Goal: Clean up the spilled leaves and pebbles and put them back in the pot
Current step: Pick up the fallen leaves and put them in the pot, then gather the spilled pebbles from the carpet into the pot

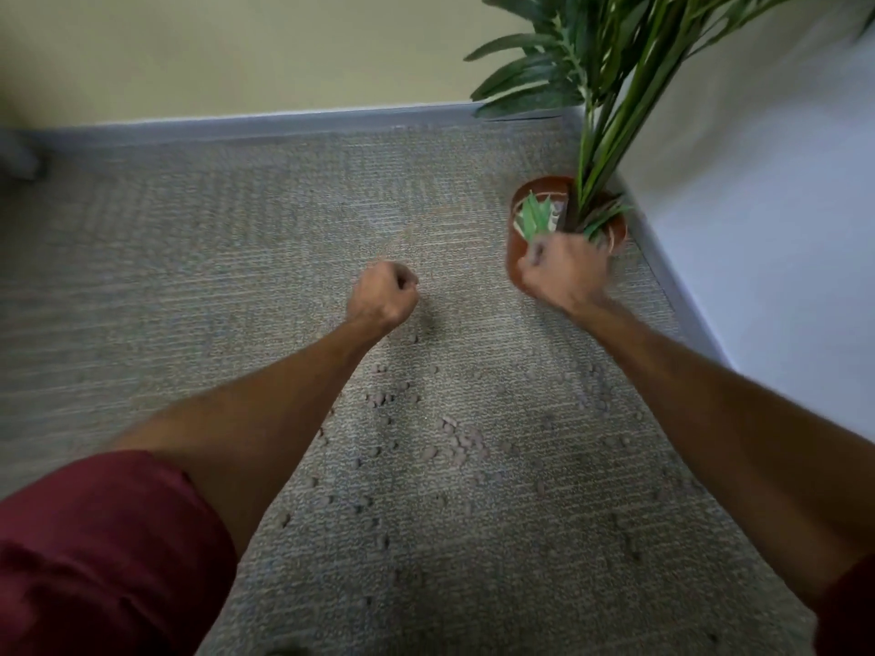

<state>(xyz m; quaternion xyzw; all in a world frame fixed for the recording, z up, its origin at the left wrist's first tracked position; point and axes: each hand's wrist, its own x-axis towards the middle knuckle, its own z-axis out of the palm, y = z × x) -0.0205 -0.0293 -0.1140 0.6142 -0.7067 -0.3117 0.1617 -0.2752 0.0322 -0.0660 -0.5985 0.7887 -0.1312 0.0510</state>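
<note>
A terracotta pot with a tall green plant stands in the room's corner at the right. My right hand is at the pot's near rim, fingers closed on a bunch of green leaves that stick up over the pot's opening. My left hand hovers as a closed fist above the carpet, left of the pot; what it holds, if anything, is hidden. Several small brownish pebbles lie scattered on the carpet between my forearms.
The grey carpet meets a yellow wall with a grey baseboard at the back and a white wall at the right. A dark object sits at the far left edge.
</note>
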